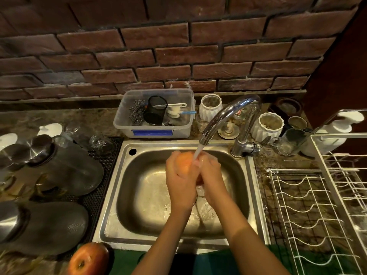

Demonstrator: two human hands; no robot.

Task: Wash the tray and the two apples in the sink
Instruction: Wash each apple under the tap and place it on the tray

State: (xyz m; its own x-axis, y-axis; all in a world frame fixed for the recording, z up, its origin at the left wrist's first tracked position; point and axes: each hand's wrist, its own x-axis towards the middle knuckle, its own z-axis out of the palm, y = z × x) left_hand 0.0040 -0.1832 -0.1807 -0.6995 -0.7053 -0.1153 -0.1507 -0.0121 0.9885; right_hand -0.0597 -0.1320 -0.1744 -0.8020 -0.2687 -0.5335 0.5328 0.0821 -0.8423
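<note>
A dark, mottled stone counter runs below a red-brown brick wall; a stainless steel sink is set into it, with a chrome tap arching over the basin and running water; behind the sink stands a clear plastic tub holding a steel scourer, a black mesh cup and brushes; two white ribbed jars sit near the tap; a white wire dish rack fills the right side; glass jars with metal lids lie on a black mat at the left.

The lower part of the held fruit is hidden behind the hands, and the basin beneath them is blurred by splashing; no tray can be made out.

One apple, orange-red and wet, is held over the basin under the stream; the left hand curls its fingers round it, and the right hand wraps it from the other side; the second apple, red with a yellowish patch and stem dimple, rests at the counter's front edge, left of the sink, partly cut off.
</note>
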